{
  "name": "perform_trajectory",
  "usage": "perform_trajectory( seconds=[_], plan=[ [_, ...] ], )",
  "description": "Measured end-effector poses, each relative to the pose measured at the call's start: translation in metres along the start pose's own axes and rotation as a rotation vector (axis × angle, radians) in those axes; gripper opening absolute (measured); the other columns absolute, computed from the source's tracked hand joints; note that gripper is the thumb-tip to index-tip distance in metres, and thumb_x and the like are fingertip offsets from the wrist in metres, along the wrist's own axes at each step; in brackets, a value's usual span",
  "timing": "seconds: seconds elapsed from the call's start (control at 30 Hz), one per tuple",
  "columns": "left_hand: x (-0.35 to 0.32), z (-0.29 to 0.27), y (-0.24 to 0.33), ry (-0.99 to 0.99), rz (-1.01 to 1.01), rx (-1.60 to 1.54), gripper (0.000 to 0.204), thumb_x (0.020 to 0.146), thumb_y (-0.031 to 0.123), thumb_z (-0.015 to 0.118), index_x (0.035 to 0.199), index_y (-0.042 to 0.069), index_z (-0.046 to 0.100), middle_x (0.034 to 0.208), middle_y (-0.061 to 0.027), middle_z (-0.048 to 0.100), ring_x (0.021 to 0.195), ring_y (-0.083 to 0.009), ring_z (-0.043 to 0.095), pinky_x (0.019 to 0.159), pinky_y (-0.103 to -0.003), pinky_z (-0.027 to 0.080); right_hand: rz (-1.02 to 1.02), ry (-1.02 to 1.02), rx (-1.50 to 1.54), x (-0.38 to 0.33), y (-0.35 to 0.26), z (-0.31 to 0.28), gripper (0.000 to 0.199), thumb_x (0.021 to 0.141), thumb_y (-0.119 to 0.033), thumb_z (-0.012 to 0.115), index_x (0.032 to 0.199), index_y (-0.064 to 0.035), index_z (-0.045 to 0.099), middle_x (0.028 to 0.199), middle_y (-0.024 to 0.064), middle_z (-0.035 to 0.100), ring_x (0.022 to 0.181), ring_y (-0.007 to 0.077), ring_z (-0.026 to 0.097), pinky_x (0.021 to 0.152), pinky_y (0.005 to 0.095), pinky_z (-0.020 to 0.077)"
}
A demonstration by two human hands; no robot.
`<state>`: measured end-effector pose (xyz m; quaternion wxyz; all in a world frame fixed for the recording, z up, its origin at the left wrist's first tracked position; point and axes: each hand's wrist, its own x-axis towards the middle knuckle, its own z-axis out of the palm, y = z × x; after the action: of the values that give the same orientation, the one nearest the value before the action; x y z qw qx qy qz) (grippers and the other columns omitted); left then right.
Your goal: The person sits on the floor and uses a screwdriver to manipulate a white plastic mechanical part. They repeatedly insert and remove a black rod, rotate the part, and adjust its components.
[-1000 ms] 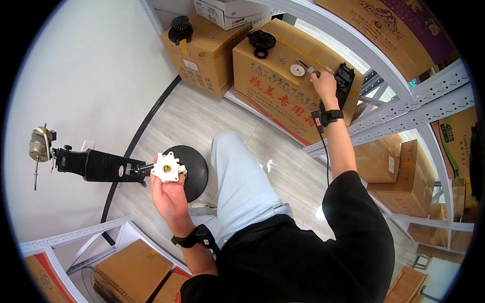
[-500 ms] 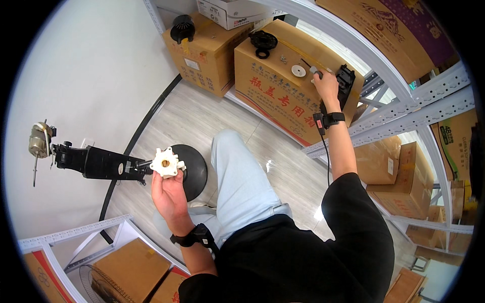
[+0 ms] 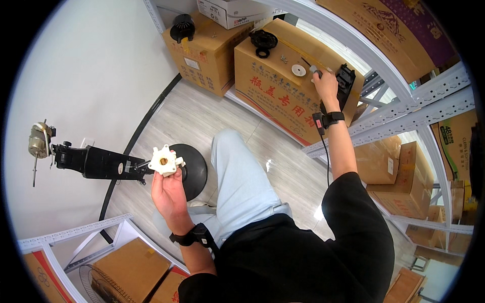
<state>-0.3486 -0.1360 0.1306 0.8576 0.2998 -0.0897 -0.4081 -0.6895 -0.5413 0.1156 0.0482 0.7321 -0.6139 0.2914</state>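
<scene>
My left hand (image 3: 169,194) is closed on a white plastic housing (image 3: 157,167) with several lobes and a brass-coloured centre. It holds the housing up over a round black stand base (image 3: 196,177). On top of a cardboard box (image 3: 243,76) at the back, my right hand (image 3: 326,83) closes round the handle of a screwdriver (image 3: 313,68), its thin shaft pointing away to the left. Near the tool lie a white disc (image 3: 298,70) and several small screws (image 3: 284,59). A long black plastic part (image 3: 345,78) lies just right of this hand.
A black fan body (image 3: 101,162) with a metal motor (image 3: 39,140) extends left of the base. Black round parts (image 3: 263,40) sit on the box. Another black cover (image 3: 182,28) rests on the neighbouring box (image 3: 202,55). White shelf frames (image 3: 364,123) stand at right and lower left.
The white housing has tilted slightly and shifted a little left in my left hand. My right hand stays at the screwdriver almost unmoved.
</scene>
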Motion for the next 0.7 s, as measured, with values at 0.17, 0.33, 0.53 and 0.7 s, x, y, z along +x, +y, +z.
perform_trajectory(
  seconds=[0.17, 0.33, 0.53, 0.7],
  plan=[
    [-0.001, -0.003, 0.000, -0.009, -0.011, -0.009, 0.047, 0.097, 0.010, 0.036, 0.141, -0.006, 0.027, 0.137, -0.0269, 0.040, 0.123, -0.0301, 0.046, 0.101, -0.037, 0.039, 0.014, -0.059, 0.035, 0.003, 0.002, 0.005, 0.033, 0.082, -0.028, 0.059, 0.102, -0.0042, 0.068, 0.094, 0.0283, 0.063, 0.088, 0.0420, 0.062, 0.078, 0.0467, 0.0512],
    [-0.001, -0.006, 0.004, -0.001, -0.019, -0.010, 0.047, 0.098, 0.010, 0.036, 0.141, -0.006, 0.028, 0.137, -0.0265, 0.040, 0.122, -0.0299, 0.046, 0.101, -0.038, 0.039, 0.048, -0.056, 0.039, 0.002, 0.003, 0.009, 0.033, 0.082, -0.028, 0.059, 0.102, -0.0033, 0.068, 0.094, 0.0290, 0.063, 0.088, 0.0416, 0.062, 0.078, 0.0466, 0.0512],
    [-0.001, -0.002, 0.002, 0.044, 0.023, -0.069, 0.043, 0.098, 0.009, 0.039, 0.139, -0.006, 0.032, 0.138, -0.0219, 0.041, 0.121, -0.0288, 0.045, 0.097, -0.037, 0.041, 0.040, -0.020, 0.055, -0.004, -0.001, 0.004, 0.034, 0.082, -0.028, 0.058, 0.104, -0.0025, 0.067, 0.098, 0.0270, 0.063, 0.092, 0.0410, 0.062, 0.081, 0.0464, 0.0500],
    [0.005, -0.005, -0.002, -0.054, -0.018, -0.236, 0.038, 0.098, 0.008, 0.044, 0.134, -0.003, 0.039, 0.133, -0.0165, 0.045, 0.116, -0.0301, 0.047, 0.093, -0.036, 0.043, -0.035, 0.123, 0.133, -0.023, -0.030, -0.025, 0.033, 0.084, -0.027, 0.060, 0.105, -0.0031, 0.067, 0.100, 0.0228, 0.063, 0.094, 0.0389, 0.061, 0.082, 0.0437, 0.0487]
  ],
)
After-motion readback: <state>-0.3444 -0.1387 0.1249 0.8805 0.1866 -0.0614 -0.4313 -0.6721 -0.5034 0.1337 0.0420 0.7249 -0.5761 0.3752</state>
